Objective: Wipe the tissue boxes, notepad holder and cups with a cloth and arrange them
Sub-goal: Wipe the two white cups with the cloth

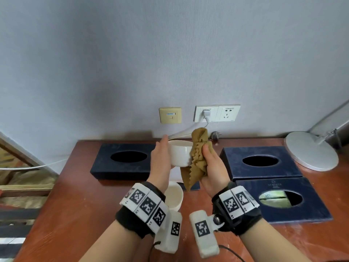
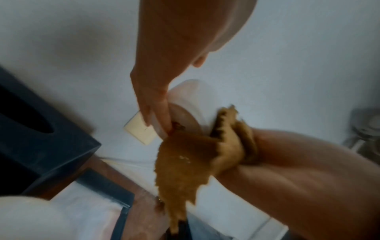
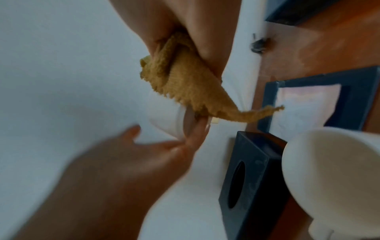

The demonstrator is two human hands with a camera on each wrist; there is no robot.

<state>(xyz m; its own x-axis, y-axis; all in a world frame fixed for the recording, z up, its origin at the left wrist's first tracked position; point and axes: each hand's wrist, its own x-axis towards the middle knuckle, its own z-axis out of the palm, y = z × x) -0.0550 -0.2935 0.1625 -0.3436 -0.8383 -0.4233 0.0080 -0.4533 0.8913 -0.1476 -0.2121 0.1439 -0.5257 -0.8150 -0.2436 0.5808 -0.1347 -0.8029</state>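
My left hand (image 1: 160, 154) holds a white cup (image 1: 180, 155) up above the table, thumb on its far rim and fingers (image 2: 156, 104) under its base. My right hand (image 1: 210, 161) grips a crumpled brown cloth (image 1: 196, 159) and presses it against the cup's right side; the cloth (image 2: 185, 162) hangs down below the cup (image 2: 193, 95). A second white cup (image 1: 174, 195) stands on the table beneath my left wrist. Dark blue tissue boxes sit at the left (image 1: 122, 161), back right (image 1: 260, 161) and front right (image 1: 283, 201). The notepad holder (image 3: 269, 104), with white paper in it, lies mostly hidden under the cloth.
The reddish wooden table (image 1: 75, 205) ends at its left edge beside stacked wood. A round white lamp base (image 1: 311, 150) stands at the back right. Wall sockets (image 1: 217, 113) with a white cable, and a loose plug (image 1: 214, 136), are behind the cup.
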